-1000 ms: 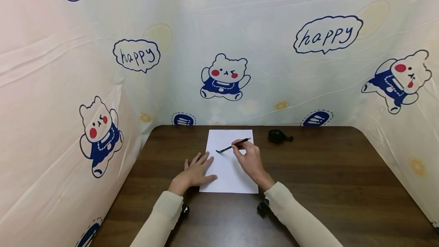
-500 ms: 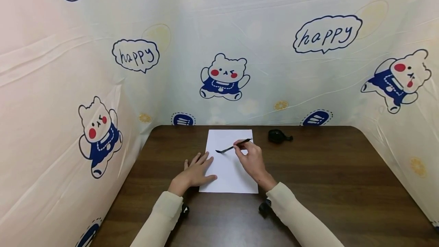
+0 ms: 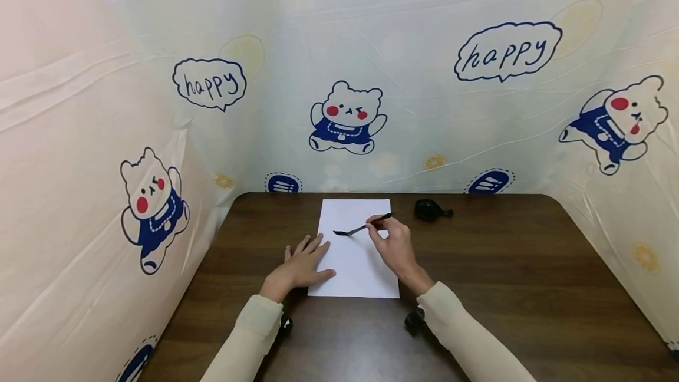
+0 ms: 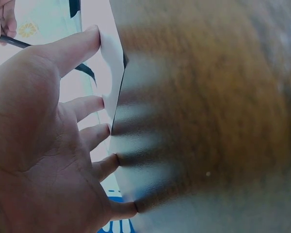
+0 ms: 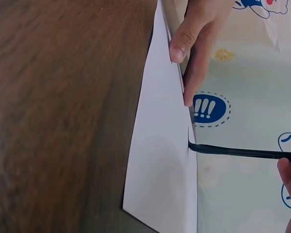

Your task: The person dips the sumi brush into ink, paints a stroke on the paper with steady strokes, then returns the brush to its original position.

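Note:
A white sheet of paper [image 3: 355, 276] lies on the brown wooden table. My left hand [image 3: 299, 267], fingers spread, rests across its left edge; in the left wrist view the thumb and fingertips [image 4: 94, 36] press down at the edge. My right hand [image 3: 395, 246] pinches a slim black writing brush [image 3: 373, 222] over the paper's upper half. In the right wrist view the bent tip of the brush [image 5: 223, 149] touches the sheet, with a thin dark streak beside it. A short dark stroke appears to run left from the tip in the head view.
A shiny black rounded object with a short neck [image 3: 432, 210] lies right of the paper near the back edge; its kind is unclear. A patterned curtain [image 3: 403, 128] encloses the table [image 3: 504, 276] at the back and sides. Black wrist cameras sit under both forearms.
My right hand has slid slightly to the right with the brush. The dark streak at its left end looks longer. My left hand and the paper have stayed in place.

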Tool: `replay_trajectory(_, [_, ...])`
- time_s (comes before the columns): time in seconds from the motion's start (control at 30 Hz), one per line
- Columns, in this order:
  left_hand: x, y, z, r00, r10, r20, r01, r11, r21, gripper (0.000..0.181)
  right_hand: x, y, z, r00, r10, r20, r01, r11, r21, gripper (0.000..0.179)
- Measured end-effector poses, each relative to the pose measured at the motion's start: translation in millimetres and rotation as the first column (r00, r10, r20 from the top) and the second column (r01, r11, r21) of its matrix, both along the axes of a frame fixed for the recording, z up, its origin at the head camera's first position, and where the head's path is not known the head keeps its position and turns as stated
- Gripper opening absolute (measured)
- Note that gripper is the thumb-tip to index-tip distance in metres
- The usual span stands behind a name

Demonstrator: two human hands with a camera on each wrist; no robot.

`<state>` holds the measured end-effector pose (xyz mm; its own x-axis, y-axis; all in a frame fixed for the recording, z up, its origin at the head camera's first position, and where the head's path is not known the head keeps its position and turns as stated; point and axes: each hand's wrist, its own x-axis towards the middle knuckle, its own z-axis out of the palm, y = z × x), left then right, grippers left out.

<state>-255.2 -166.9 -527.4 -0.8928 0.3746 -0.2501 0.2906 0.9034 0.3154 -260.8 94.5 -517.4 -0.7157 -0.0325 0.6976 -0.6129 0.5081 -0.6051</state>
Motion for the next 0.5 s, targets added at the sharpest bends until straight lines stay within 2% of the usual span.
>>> replay_trajectory(0.13, [0.0,0.0,0.4,1.000,-0.005,-0.001,0.005,1.000,-0.004,0.084,0.5,4.9,0.5,1.000,-0.007,-0.009,0.007,1.000,0.004,0.010])
replay_trajectory(0.5, [2.4,-1.1,2.9,1.000,-0.012,0.001,0.012,1.000,0.011,0.083,4.1,15.1,3.6,0.999,-0.036,0.027,0.035,0.999,0.034,0.009])
